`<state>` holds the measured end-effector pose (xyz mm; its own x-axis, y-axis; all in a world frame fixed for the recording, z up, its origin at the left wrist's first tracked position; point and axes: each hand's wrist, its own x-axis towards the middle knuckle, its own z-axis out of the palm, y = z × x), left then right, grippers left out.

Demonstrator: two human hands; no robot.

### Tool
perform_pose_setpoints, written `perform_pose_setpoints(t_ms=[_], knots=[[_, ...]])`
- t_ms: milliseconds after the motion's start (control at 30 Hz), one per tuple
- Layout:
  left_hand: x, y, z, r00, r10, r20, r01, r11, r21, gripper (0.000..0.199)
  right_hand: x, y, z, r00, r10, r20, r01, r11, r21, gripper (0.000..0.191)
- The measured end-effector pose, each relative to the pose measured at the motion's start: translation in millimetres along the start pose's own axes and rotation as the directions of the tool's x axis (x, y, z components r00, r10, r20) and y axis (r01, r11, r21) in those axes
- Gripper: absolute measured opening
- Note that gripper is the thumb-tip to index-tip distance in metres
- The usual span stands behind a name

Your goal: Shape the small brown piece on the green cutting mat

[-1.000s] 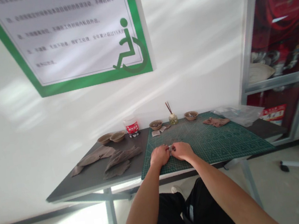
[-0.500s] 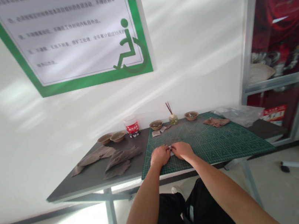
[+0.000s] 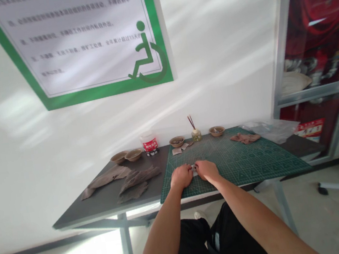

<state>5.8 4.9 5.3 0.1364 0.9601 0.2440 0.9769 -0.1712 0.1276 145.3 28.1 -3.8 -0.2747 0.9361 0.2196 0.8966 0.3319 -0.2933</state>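
Observation:
Close together near the front of the green cutting mat (image 3: 238,163) are my left hand (image 3: 181,176) and my right hand (image 3: 207,169). Between their fingertips lies a small pale piece (image 3: 195,173), flat on the mat, with a tiny dark spot on it. Both hands are closed, fingers curled and pressed to opposite edges of this piece. Its material is too small to make out, and my fingers hide part of it. Two similar pale squares (image 3: 177,151) rest farther back, beside a small bowl (image 3: 177,141) with bits in it.
Grey-brown cloth pieces (image 3: 139,180) and two shallow bowls (image 3: 133,155) sit on the dark table at left. Along the back stand a red-labelled tub (image 3: 149,143), a reed diffuser (image 3: 196,135) and another bowl (image 3: 217,131). Crumpled cloth (image 3: 245,138) and clear plastic (image 3: 273,129) lie right.
My right hand has shifted slightly to the right, so more of the pale piece shows between my fingers. My left hand stays in place.

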Motion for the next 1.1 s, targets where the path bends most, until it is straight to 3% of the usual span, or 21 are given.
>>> perform_pose_setpoints(t_ms=[200,367,867,1100], knots=[[-1,0,-1.9,1.000,0.004,0.011,-0.004,1.000,0.002,0.035,-2,0,-3,0.999,-0.054,-0.009,0.054,0.999,0.008,0.040],[-1,1,-1.8,1.000,-0.014,0.027,0.014,1.000,0.015,0.035,-6,-1,-10,0.992,-0.112,0.054,0.110,0.993,0.030,0.036],[1,-3,3.0,1.000,0.013,-0.004,-0.013,1.000,0.000,0.035,1,0,2,1.000,0.019,-0.015,-0.018,1.000,0.021,0.035],[1,-2,1.7,1.000,-0.007,0.009,0.006,1.000,0.002,0.035,-1,2,-2,0.997,-0.078,-0.006,0.078,0.997,0.013,0.039]])
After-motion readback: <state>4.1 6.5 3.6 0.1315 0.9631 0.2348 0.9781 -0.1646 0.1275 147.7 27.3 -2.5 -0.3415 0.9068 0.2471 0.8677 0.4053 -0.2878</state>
